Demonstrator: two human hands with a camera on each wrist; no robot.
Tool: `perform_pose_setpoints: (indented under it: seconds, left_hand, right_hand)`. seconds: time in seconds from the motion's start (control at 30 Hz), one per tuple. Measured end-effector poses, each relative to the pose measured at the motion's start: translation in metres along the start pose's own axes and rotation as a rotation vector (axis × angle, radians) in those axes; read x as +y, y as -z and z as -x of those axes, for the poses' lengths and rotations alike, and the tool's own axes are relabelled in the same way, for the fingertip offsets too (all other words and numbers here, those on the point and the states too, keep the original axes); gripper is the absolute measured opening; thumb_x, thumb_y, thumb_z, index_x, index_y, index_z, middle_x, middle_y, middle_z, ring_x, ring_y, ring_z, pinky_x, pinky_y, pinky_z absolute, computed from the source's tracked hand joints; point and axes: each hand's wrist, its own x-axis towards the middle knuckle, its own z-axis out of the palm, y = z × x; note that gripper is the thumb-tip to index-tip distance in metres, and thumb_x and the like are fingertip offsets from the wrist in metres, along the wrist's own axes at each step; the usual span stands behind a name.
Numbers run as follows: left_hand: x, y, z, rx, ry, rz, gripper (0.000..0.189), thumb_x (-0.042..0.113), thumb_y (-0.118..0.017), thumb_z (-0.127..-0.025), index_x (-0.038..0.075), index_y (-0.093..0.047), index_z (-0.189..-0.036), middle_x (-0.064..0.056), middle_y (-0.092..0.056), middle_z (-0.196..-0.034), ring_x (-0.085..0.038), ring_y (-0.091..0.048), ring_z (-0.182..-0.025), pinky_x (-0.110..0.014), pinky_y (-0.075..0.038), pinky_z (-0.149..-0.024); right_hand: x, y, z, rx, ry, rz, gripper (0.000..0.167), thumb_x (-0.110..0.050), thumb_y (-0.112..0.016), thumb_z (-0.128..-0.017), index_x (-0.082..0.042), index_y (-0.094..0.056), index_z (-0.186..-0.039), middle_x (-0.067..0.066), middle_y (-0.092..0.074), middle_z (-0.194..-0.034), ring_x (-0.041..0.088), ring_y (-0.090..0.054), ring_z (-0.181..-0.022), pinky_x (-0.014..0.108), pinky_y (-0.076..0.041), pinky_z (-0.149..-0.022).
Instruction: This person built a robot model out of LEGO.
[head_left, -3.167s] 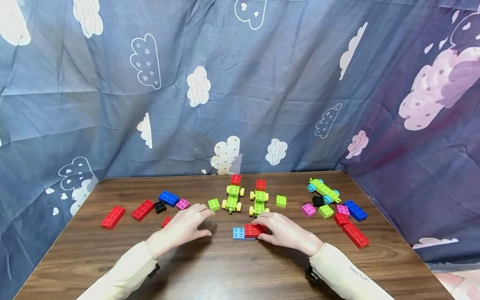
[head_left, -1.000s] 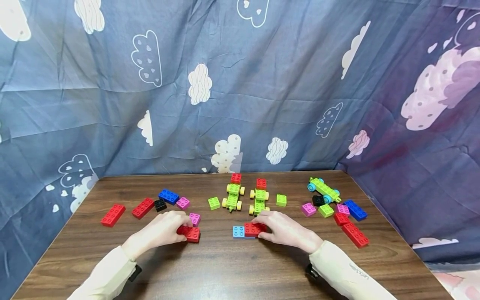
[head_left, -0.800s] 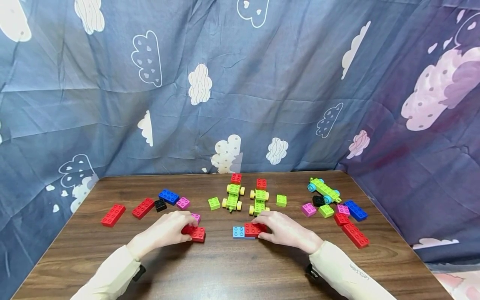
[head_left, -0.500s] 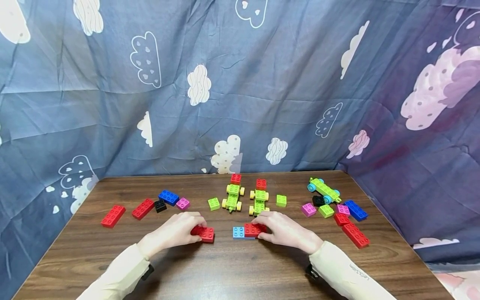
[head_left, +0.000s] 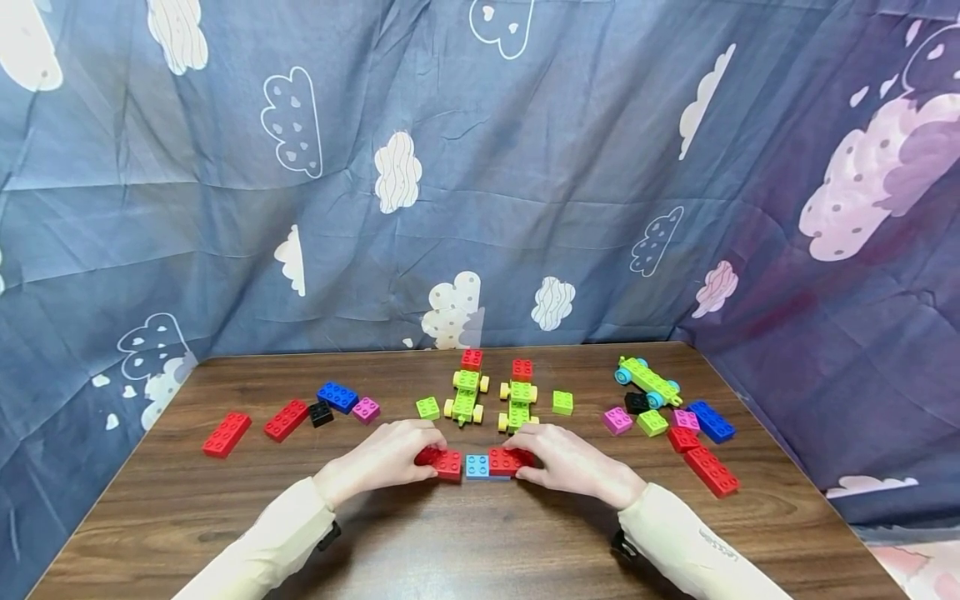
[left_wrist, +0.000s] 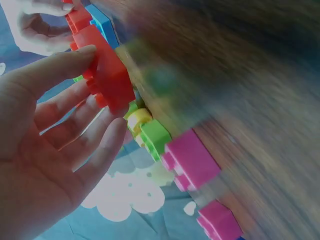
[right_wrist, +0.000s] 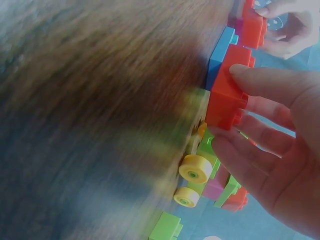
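My left hand (head_left: 386, 458) grips a red building brick (head_left: 448, 467) between thumb and fingers, just left of a light blue brick (head_left: 477, 467). A narrow gap separates the two in the head view. Over the blue brick's right part sits another red brick (head_left: 506, 460), which my right hand (head_left: 573, 467) pinches from its right end. The right wrist view shows this red brick (right_wrist: 230, 87) overlapping the blue brick (right_wrist: 220, 55). In the left wrist view the thumb presses on the side of the left red brick (left_wrist: 112, 75), whose studs face the palm.
Behind the hands stand two green wheeled cars (head_left: 465, 400) with yellow wheels. Red bricks (head_left: 227, 435), a blue brick (head_left: 337, 397) and a black brick (head_left: 320, 413) lie left. A blue-wheeled car (head_left: 648, 382) and several bricks lie right. Patterned cloth (head_left: 480, 233) hangs behind the table.
My left hand, holding nothing 3.2 seconds ago, has taken hold of a red brick and carried it rightward to beside the blue brick. My right hand stays in place.
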Motion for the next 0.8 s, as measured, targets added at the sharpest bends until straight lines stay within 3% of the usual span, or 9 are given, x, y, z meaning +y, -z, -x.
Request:
perform_pose_setpoints:
  seconds: [0.37, 0.8]
  left_hand:
    - [0.011, -0.004, -0.023, 0.002, 0.005, -0.013, 0.024, 0.031, -0.077, -0.085, 0.016, -0.072, -0.103, 0.003, -0.067, -0.097, -0.006, -0.056, -0.078, -0.022, -0.050, -0.066]
    - [0.016, -0.007, -0.032, -0.027, 0.015, 0.006, 0.026, 0.031, -0.078, -0.085, 0.015, -0.072, -0.105, 0.003, -0.069, -0.100, -0.009, -0.062, -0.087, -0.027, -0.056, -0.075]
  right_hand:
    - [0.000, -0.001, 0.000, 0.006, 0.005, 0.005, 0.027, -0.021, -0.073, -0.089, -0.011, -0.071, -0.114, -0.002, -0.069, -0.106, 0.006, -0.064, -0.094, 0.028, -0.056, -0.084]
    - [0.000, 0.000, 0.000, 0.016, 0.016, -0.002, 0.026, -0.020, -0.073, -0.089, -0.011, -0.071, -0.113, -0.002, -0.069, -0.102, 0.004, -0.062, -0.090, 0.026, -0.055, -0.081]
